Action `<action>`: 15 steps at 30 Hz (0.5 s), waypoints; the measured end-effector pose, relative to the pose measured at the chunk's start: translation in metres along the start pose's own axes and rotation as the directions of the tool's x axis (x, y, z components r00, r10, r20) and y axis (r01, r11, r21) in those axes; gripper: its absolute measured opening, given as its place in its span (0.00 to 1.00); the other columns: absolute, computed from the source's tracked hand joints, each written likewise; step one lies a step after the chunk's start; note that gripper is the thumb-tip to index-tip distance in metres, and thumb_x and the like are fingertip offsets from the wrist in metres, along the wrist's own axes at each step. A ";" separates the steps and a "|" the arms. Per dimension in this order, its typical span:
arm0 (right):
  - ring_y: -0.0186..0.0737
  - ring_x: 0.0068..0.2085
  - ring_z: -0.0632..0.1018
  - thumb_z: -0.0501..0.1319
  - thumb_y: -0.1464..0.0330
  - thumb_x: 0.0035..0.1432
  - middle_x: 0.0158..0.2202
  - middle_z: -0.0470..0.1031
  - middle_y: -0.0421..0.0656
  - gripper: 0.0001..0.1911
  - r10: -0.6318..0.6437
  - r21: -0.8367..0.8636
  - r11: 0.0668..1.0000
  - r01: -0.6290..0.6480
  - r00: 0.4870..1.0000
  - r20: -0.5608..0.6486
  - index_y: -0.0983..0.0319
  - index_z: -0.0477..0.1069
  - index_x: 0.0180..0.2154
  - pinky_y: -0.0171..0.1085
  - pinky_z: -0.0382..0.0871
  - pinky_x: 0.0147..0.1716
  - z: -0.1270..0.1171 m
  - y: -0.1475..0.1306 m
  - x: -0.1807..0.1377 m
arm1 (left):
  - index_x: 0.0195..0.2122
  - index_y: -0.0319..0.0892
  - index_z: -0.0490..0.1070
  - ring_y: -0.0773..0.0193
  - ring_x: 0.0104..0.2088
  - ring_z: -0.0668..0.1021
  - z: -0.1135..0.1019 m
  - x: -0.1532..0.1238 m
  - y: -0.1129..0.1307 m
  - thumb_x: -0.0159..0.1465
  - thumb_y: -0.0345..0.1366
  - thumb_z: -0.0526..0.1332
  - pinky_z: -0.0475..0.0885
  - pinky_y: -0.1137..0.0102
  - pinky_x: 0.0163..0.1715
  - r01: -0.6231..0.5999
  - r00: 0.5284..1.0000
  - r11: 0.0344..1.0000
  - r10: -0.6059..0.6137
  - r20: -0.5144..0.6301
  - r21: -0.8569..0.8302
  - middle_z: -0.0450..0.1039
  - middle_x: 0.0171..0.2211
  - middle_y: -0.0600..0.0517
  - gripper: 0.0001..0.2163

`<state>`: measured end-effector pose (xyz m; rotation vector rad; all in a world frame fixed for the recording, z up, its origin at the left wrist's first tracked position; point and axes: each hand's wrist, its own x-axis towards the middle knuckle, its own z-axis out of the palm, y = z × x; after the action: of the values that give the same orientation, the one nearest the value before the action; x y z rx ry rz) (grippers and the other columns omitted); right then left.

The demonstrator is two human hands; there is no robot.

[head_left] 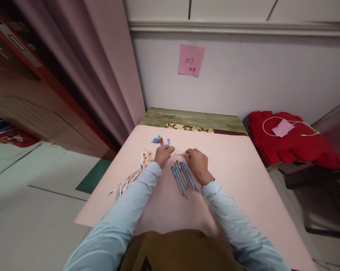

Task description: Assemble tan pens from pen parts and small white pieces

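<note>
My right hand [197, 162] is closed around a slim pale pen [182, 154] that points left, toward my other hand. My left hand [163, 155] is pinched close by; whatever its fingertips hold is too small to make out. Just beyond them lies a short blue-and-white piece [169, 142]. A row of several markers [181, 178] with blue, teal and orange ends lies side by side below my hands. Left of my left wrist are loose pen parts [133, 175], white, orange and thin dark-tipped ones. Further back sits a small heap of blue and brown caps [157, 140].
A pale pink sheet [229, 210] covers the table, with a green wood-patterned strip [192, 116] showing at the back. The white wall bears a pink note [191, 60]. Red cloth [294, 143] with a white cable lies on the right. A curtain [107, 56] hangs on the left.
</note>
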<state>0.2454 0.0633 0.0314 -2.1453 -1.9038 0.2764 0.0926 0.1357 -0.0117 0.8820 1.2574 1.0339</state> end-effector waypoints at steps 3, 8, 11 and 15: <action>0.44 0.41 0.78 0.57 0.64 0.65 0.44 0.77 0.49 0.12 -0.021 -0.035 0.999 0.021 1.000 0.010 0.58 0.75 0.46 0.37 0.63 0.36 -0.010 -0.003 0.003 | 0.25 0.38 0.72 0.69 0.27 0.75 -0.001 0.002 0.007 0.49 0.40 0.72 0.65 0.78 0.21 -0.017 1.000 1.000 0.017 0.008 -0.004 0.77 0.30 0.49 0.13; 0.44 0.41 0.79 0.58 0.62 0.64 0.43 0.78 0.48 0.12 0.016 -0.050 0.999 -0.016 1.000 -0.008 0.58 0.77 0.44 0.37 0.63 0.35 -0.013 0.003 -0.001 | 0.29 0.37 0.72 0.70 0.23 0.75 -0.016 -0.003 0.013 0.52 0.39 0.72 0.68 0.75 0.22 0.011 1.000 0.999 -0.011 0.003 -0.044 0.77 0.29 0.47 0.12; 0.45 0.41 0.79 0.58 0.59 0.64 0.41 0.79 0.47 0.13 0.063 -0.043 0.997 -0.063 0.998 -0.003 0.58 0.77 0.42 0.36 0.63 0.35 -0.010 0.007 -0.005 | 0.31 0.38 0.70 0.71 0.21 0.74 -0.024 -0.009 0.010 0.54 0.38 0.71 0.69 0.75 0.22 0.074 0.997 0.994 -0.074 0.010 -0.081 0.77 0.28 0.48 0.12; 0.44 0.41 0.79 0.57 0.57 0.65 0.39 0.80 0.46 0.15 0.074 -0.018 0.997 -0.074 0.997 -0.005 0.57 0.78 0.40 0.36 0.63 0.35 -0.006 0.005 -0.010 | 0.33 0.36 0.72 0.62 0.23 0.80 -0.015 -0.014 0.001 0.55 0.38 0.71 0.72 0.71 0.22 0.257 0.962 0.961 -0.243 0.125 -0.105 0.77 0.28 0.45 0.12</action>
<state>0.2510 0.0521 0.0349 -2.2303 -1.8339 0.2699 0.0772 0.1229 -0.0079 0.6585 1.1661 0.8380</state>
